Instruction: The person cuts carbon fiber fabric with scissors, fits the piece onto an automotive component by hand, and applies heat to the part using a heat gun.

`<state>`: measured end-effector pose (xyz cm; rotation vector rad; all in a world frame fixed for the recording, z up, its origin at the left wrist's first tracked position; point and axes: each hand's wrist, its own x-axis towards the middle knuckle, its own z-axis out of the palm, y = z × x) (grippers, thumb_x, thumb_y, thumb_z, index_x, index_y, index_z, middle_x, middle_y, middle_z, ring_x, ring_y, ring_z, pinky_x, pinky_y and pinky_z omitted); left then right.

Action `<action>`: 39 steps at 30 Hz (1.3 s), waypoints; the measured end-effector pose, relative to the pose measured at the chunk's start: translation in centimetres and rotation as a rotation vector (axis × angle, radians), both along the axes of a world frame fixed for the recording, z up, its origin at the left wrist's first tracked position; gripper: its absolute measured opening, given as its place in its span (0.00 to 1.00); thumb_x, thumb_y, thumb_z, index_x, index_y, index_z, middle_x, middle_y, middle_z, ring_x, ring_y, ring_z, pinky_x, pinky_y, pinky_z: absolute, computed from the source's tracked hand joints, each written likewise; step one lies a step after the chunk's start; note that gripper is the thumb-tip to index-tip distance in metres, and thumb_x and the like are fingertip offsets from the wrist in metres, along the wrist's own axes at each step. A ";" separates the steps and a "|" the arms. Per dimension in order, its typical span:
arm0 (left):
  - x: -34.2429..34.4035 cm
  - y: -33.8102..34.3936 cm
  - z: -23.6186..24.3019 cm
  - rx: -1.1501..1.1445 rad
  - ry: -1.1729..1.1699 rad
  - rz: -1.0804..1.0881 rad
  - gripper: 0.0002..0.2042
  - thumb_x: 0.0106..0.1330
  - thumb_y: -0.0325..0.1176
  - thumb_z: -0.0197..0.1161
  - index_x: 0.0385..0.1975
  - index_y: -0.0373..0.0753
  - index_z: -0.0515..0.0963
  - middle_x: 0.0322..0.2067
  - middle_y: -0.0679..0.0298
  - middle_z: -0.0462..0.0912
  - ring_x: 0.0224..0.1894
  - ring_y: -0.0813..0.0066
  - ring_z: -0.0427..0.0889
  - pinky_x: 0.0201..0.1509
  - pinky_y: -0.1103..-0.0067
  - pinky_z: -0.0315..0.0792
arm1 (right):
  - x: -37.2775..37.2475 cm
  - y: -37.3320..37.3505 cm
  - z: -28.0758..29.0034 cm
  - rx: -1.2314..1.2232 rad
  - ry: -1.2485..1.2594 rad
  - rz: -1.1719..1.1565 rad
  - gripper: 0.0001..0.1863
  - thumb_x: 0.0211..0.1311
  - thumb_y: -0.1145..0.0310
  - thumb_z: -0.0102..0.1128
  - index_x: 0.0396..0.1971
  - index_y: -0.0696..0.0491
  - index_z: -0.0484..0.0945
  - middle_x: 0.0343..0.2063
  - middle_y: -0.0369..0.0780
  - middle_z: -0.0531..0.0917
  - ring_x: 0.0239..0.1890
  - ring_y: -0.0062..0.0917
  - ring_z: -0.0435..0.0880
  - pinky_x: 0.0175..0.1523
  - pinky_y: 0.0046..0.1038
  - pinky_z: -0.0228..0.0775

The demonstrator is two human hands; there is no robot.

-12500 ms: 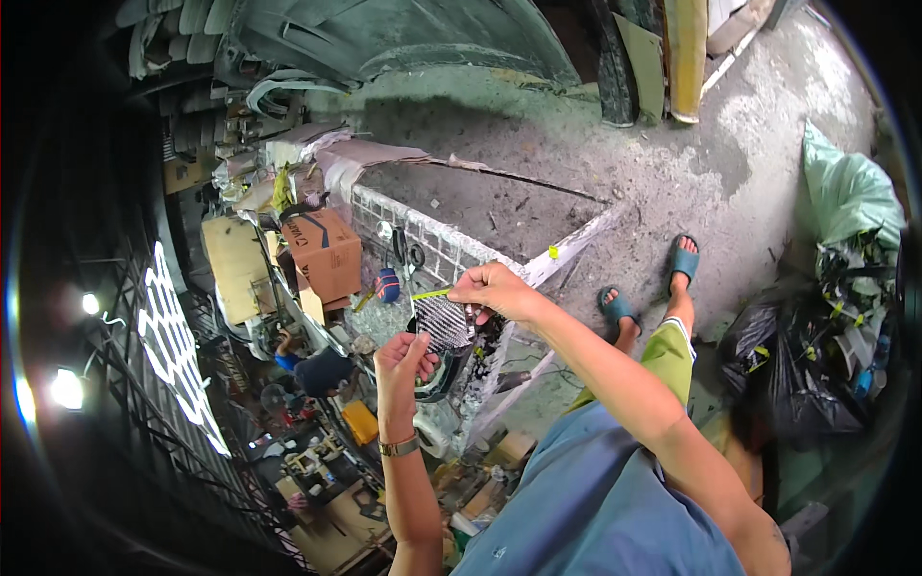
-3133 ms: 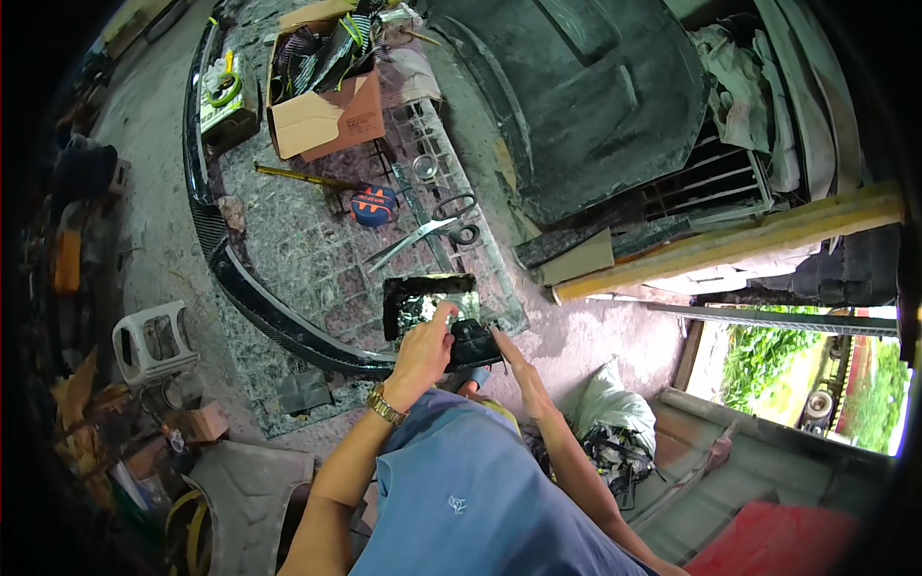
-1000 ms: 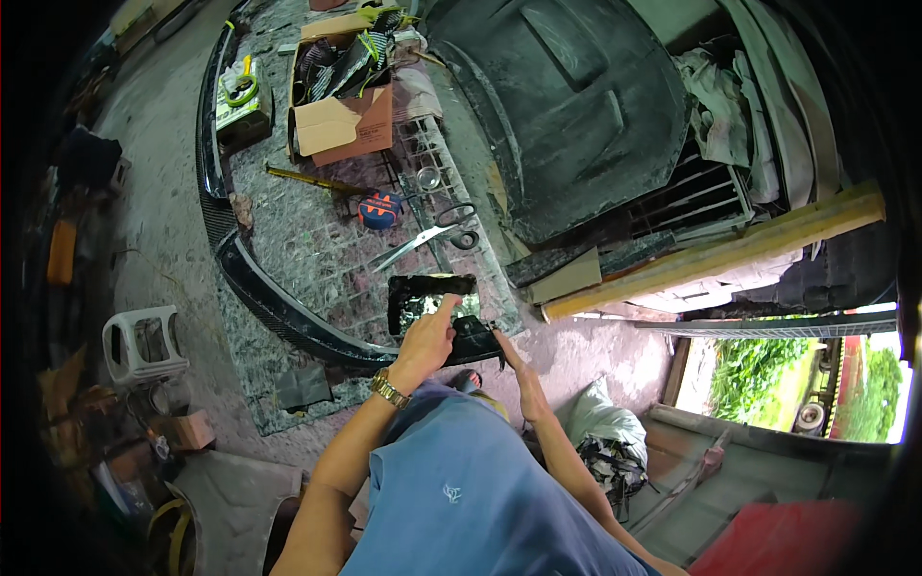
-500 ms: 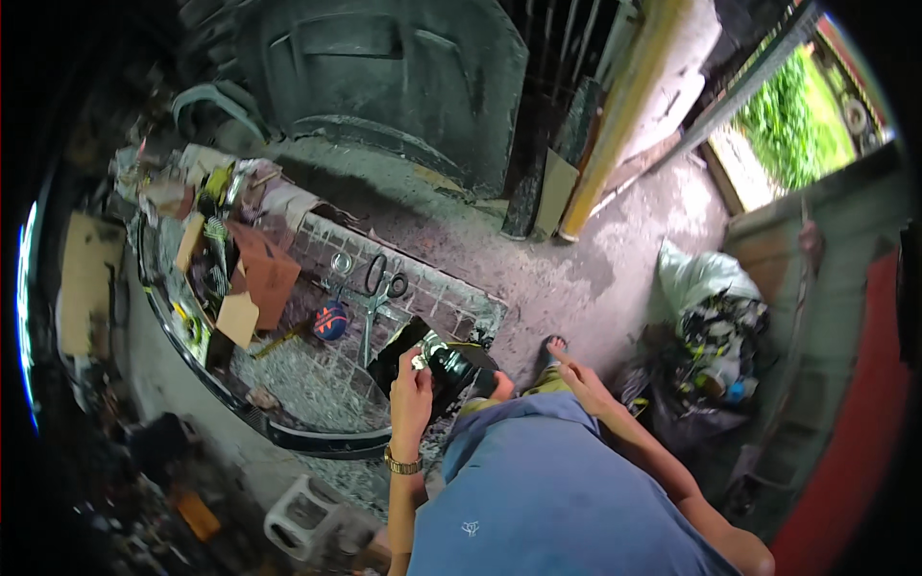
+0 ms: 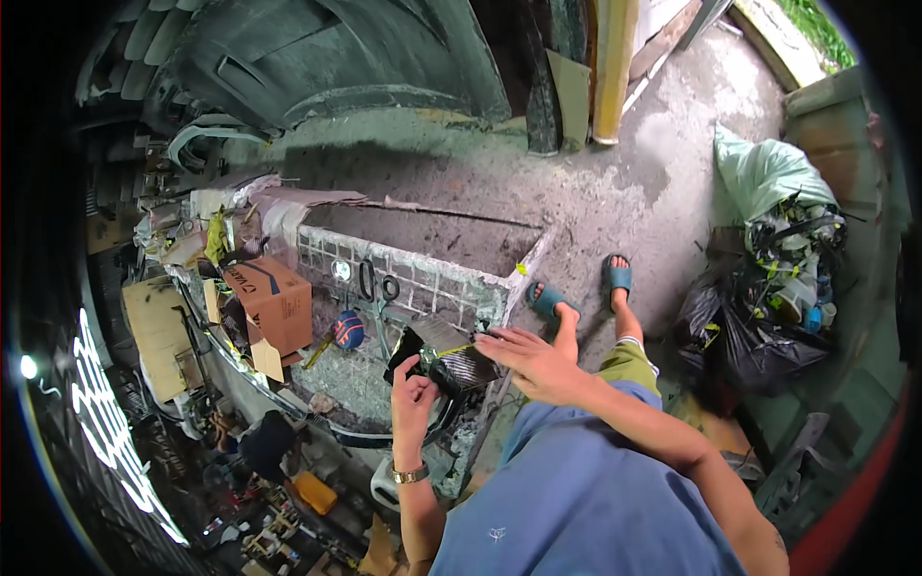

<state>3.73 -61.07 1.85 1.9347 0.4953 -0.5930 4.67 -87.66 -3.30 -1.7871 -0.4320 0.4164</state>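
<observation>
The black woven piece (image 5: 471, 368) was flanked — left hand (image 5: 413, 396) half-curled at its left, grip unclear, right hand (image 5: 538, 363) outstretched at its right — and could be skewed by uneven pressure.

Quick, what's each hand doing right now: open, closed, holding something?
Left hand: fingers partly curled by the dark piece; whether it grips cannot be told.
Right hand: open, fingers extended by the piece's right end.

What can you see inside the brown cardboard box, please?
Dark material shows at the open side of the cardboard box, beside a flap. Anything deeper is covered by the box's walls, so I cannot tell.
</observation>
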 end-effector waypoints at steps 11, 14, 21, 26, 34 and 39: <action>0.3 -1.0 0.5 0.014 0.042 0.088 0.28 0.60 0.12 0.53 0.60 0.37 0.58 0.28 0.67 0.75 0.32 0.83 0.75 0.38 0.86 0.70 | 1.9 2.0 -2.1 0.013 -0.086 0.198 0.33 0.52 0.81 0.48 0.63 0.53 0.62 0.67 0.40 0.58 0.70 0.37 0.53 0.72 0.40 0.43; 0.5 -1.0 0.4 0.023 0.051 0.062 0.28 0.60 0.12 0.53 0.60 0.37 0.58 0.28 0.67 0.75 0.32 0.84 0.75 0.38 0.87 0.69 | 2.5 2.5 -2.6 0.008 -0.107 0.195 0.34 0.50 0.82 0.49 0.62 0.54 0.62 0.67 0.42 0.58 0.70 0.37 0.53 0.72 0.40 0.44; 0.5 -0.9 0.5 0.044 0.068 0.067 0.28 0.60 0.12 0.54 0.60 0.37 0.59 0.29 0.67 0.75 0.32 0.84 0.74 0.38 0.87 0.68 | 3.0 1.2 -2.8 0.065 0.017 0.084 0.31 0.49 0.83 0.50 0.59 0.57 0.66 0.63 0.44 0.64 0.67 0.39 0.59 0.69 0.37 0.53; 0.7 -1.3 0.6 0.054 0.044 0.106 0.27 0.59 0.12 0.56 0.59 0.35 0.60 0.27 0.68 0.74 0.30 0.85 0.72 0.38 0.87 0.68 | 2.7 2.3 -2.8 0.093 0.027 0.139 0.30 0.49 0.82 0.52 0.58 0.58 0.67 0.61 0.44 0.66 0.64 0.40 0.63 0.67 0.37 0.57; 0.8 -1.3 0.7 0.083 0.066 0.108 0.26 0.59 0.12 0.55 0.59 0.35 0.61 0.27 0.68 0.74 0.31 0.86 0.72 0.38 0.88 0.68 | 3.4 2.9 -2.2 0.049 0.015 0.143 0.29 0.47 0.81 0.53 0.55 0.56 0.69 0.60 0.44 0.68 0.61 0.40 0.66 0.66 0.37 0.58; 0.8 -1.3 0.8 0.087 0.060 0.109 0.27 0.59 0.12 0.56 0.59 0.35 0.61 0.27 0.68 0.74 0.31 0.86 0.72 0.37 0.88 0.68 | 3.7 3.2 -2.5 0.068 0.058 0.160 0.29 0.49 0.80 0.53 0.56 0.56 0.68 0.60 0.44 0.67 0.61 0.40 0.65 0.65 0.37 0.59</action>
